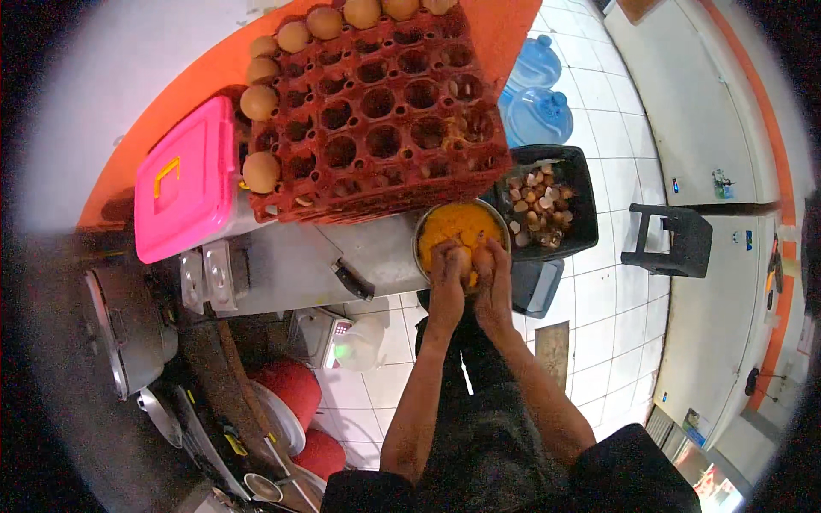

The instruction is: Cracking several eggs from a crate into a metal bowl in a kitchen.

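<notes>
My left hand (446, 272) and my right hand (493, 278) are together over a round metal bowl (418, 246) of orange-yellow egg (462, 221). My left fingers are wrapped round a brown egg (464, 258). Against it, my right hand grips another brown egg (484, 256); my fingers cover much of both, and whether their shells are cracked cannot be made out. Beyond the bowl stands a stack of red egg trays (380, 141). Brown eggs (261, 172) sit along its left and far edges, and many other pockets hold none.
Right of the bowl, a black bin (586, 205) holds broken eggshells (540, 205). A black-handled knife (352, 279) lies on the metal counter (299, 265), near a pink-lidded box (188, 184). Blue water jugs (539, 117) and a black stool (676, 241) stand on the tiled floor.
</notes>
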Demonstrator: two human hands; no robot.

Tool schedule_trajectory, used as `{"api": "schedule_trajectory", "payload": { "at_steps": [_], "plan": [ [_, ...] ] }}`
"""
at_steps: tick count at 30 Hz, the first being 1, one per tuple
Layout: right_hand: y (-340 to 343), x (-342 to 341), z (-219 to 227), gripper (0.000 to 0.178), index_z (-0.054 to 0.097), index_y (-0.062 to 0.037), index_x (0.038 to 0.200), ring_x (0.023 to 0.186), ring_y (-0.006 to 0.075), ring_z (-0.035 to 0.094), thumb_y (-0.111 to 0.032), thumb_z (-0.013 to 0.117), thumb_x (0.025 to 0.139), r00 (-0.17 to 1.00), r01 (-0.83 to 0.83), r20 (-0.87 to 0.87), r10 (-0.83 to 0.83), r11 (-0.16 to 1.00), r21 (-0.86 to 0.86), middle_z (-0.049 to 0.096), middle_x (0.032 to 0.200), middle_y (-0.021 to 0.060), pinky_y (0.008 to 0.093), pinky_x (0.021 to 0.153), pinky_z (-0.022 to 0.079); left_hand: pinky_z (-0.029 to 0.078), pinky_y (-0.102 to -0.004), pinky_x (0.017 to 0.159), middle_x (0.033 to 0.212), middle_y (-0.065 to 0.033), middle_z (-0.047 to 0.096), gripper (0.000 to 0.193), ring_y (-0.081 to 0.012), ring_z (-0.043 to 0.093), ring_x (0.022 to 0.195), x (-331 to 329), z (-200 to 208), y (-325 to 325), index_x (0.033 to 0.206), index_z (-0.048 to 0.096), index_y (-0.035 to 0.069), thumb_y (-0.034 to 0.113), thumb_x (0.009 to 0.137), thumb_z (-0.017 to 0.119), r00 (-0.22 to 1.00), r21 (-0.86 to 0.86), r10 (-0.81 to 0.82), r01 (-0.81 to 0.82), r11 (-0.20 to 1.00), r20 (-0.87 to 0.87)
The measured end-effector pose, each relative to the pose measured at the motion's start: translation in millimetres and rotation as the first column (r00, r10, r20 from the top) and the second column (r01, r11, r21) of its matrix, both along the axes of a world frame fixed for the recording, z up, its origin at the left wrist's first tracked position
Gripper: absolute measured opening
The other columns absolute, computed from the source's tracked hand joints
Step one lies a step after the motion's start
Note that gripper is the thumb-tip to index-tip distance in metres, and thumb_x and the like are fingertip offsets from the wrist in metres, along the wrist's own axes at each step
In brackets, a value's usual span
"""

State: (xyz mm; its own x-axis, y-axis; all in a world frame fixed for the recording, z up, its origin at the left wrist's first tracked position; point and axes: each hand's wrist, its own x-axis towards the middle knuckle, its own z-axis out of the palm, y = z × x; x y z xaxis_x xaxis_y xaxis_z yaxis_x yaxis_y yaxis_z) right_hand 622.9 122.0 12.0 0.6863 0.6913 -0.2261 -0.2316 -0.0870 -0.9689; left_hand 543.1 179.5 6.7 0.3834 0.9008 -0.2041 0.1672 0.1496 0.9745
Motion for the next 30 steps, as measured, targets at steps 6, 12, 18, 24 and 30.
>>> {"api": "schedule_trajectory", "payload": {
  "at_steps": [6, 12, 18, 24, 30],
  "plan": [
    [-2.4, 1.2, -7.9, 0.049, 0.034, -0.0021, 0.134, 0.124, 0.0322, 0.040, -0.036, 0.035, 0.099, 0.871, -0.159, 0.436, 0.227, 0.969, -0.188, 0.040, 0.132, 0.0196, 0.0396, 0.105, 0.030, 0.043, -0.0341, 0.087, 0.109, -0.0142, 0.048, 0.037, -0.0242, 0.048, 0.108, 4.6, 29.5, 9.1, 0.119, 0.042, 0.006, 0.036, 0.098, 0.038, 0.991, -0.193, 0.084, -0.062, 0.979, 0.106],
    [1.6, 10.0, -14.9, 0.049, 0.033, -0.0025, 0.136, 0.126, 0.0335, 0.038, -0.034, 0.039, 0.099, 0.949, -0.153, 0.248, 0.196, 0.972, -0.181, 0.039, 0.133, 0.0211, 0.0393, 0.105, 0.031, 0.038, -0.0371, 0.094, 0.111, -0.0173, 0.046, 0.038, -0.0272, 0.048, 0.109, 2.2, 22.1, 7.8, 0.121, 0.040, 0.005, 0.036, 0.098, 0.036, 0.986, -0.399, 0.124, -0.071, 0.914, 0.108],
    [1.3, 15.7, -26.4, 0.049, 0.035, -0.0037, 0.136, 0.121, 0.0288, 0.044, -0.034, 0.042, 0.098, 0.689, -0.168, 0.691, 0.219, 0.976, -0.142, 0.042, 0.132, 0.0175, 0.0392, 0.098, 0.040, 0.046, -0.0352, 0.086, 0.126, -0.0147, 0.042, 0.040, -0.0243, 0.049, 0.108, -4.2, -4.3, 2.2, 0.119, 0.047, 0.002, 0.035, 0.098, 0.039, 0.997, -0.111, 0.053, -0.059, 0.992, -0.060],
    [7.3, 49.3, 0.3, 0.046, 0.047, -0.0023, 0.126, 0.108, 0.0224, 0.054, -0.038, 0.040, 0.098, 0.894, -0.269, -0.396, 0.209, 0.958, -0.102, 0.054, 0.119, 0.0126, 0.0358, 0.089, 0.047, 0.051, -0.0283, 0.074, 0.107, -0.0090, 0.058, 0.041, -0.0168, 0.058, 0.095, -30.6, 2.4, 16.2, 0.123, 0.052, 0.003, 0.029, 0.092, 0.057, 0.986, -0.418, 0.050, 0.021, 0.908, 0.158],
    [11.4, 58.8, 14.8, 0.043, 0.051, -0.0007, 0.122, 0.099, 0.0228, 0.060, -0.034, 0.049, 0.095, 0.845, -0.533, -0.210, 0.493, 0.813, -0.235, 0.058, 0.114, 0.0123, 0.0351, 0.084, 0.051, 0.050, -0.0232, 0.066, 0.090, -0.0053, 0.064, 0.039, -0.0117, 0.059, 0.076, -22.6, 26.4, 17.2, 0.114, 0.062, 0.002, 0.022, 0.082, 0.072, 0.985, -0.272, -0.153, 0.127, 0.954, -0.078]
  ]
}}
